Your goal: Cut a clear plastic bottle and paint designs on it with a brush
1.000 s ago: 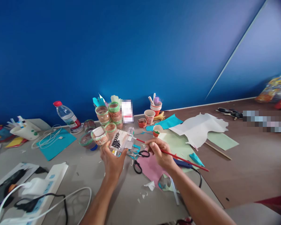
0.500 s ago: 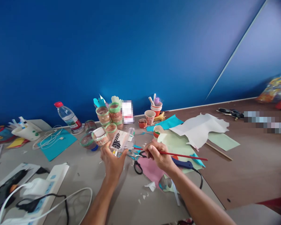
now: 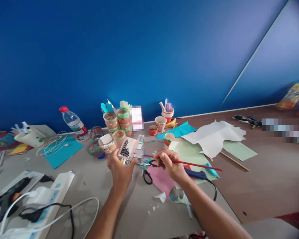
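Note:
My left hand (image 3: 121,168) is closed on a pale panel with a black painted pattern (image 3: 127,148), which tilts up between thumb and fingers. Its right end looks clear, like plastic. In my right hand (image 3: 171,162) is a thin red stick (image 3: 199,165), pinched so that its left tip reaches close to the panel; I cannot tell whether they touch. Scissors with black handles (image 3: 147,177) lie on the table between my hands, partly covered. Pink paper (image 3: 160,179) lies under my right hand. Just behind the panel stand stacked clear containers with green rims (image 3: 125,120).
A red-capped water bottle (image 3: 76,123) leans at the back left. Front left lie a power strip (image 3: 57,191), cables and a black glue gun (image 3: 12,192). Paper cups (image 3: 160,123) stand at the back; white paper (image 3: 215,134) and a blue-handled tool (image 3: 196,174) lie to the right.
The whole view has shifted slightly. My hands, the panel and the red stick keep nearly the same pose.

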A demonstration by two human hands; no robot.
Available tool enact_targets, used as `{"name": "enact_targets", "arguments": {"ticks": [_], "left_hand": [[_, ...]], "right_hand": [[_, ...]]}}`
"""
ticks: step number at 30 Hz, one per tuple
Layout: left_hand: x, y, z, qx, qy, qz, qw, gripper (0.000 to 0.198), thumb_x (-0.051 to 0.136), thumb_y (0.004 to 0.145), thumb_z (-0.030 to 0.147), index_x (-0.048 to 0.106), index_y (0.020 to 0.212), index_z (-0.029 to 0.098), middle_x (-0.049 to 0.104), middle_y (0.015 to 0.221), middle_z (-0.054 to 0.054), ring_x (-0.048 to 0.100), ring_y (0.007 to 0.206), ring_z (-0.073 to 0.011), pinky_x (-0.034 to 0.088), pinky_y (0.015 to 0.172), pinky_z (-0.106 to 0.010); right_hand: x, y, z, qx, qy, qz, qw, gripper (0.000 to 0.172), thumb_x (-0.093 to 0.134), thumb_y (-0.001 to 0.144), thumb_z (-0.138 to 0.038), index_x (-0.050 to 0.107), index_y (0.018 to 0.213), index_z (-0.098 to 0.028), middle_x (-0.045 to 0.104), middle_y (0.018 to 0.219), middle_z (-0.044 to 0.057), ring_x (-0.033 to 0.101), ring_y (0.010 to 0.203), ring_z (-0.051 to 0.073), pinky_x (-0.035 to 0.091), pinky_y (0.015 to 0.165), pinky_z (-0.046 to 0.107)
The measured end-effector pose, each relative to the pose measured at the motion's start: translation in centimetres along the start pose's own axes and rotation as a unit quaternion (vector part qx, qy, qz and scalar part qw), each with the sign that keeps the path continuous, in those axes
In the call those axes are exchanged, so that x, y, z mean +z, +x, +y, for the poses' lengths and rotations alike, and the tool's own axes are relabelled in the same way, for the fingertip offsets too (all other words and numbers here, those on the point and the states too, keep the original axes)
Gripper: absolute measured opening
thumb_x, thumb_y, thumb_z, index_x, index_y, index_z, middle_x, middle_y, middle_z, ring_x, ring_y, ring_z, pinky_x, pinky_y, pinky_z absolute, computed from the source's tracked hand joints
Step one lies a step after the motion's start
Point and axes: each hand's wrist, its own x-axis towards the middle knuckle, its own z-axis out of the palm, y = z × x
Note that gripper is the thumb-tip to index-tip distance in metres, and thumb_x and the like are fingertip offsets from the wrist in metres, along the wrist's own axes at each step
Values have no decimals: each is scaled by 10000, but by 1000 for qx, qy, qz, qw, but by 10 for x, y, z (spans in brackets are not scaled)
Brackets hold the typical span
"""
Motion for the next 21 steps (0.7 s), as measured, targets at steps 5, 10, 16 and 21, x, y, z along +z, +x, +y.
{"name": "enact_targets", "arguments": {"ticks": [5,10,16,21], "left_hand": [[0,1,1,-13,-15,4,1000,723,766,598,429,425,1188,186,503,1146,-125,466,1163,-353,343,1001,-563],[-3,4,4,-107,-54,-31,992,700,752,586,424,431,1165,194,499,1096,-84,503,1095,-314,387,963,-539],[-7,5,10,-181,-96,-72,976,680,756,604,429,426,1157,210,488,1102,-67,501,1102,-295,396,960,-514],[-8,4,12,-182,-103,-82,974,663,756,603,453,444,1137,214,508,1076,-59,517,1058,-285,415,933,-509]], "right_hand": [[2,-2,0,-7,-9,-50,999,423,510,887,-507,619,660,-167,558,533,9,453,438,93,362,417,221],[-1,1,-2,4,31,18,999,420,529,865,-535,649,710,-164,558,510,0,449,409,91,352,393,214],[-5,7,0,-3,22,99,995,395,560,839,-548,651,745,-175,570,535,-2,467,429,100,384,412,228],[-2,3,-2,-21,7,34,999,428,536,861,-541,638,672,-171,531,499,-9,450,421,96,381,415,230]]}}
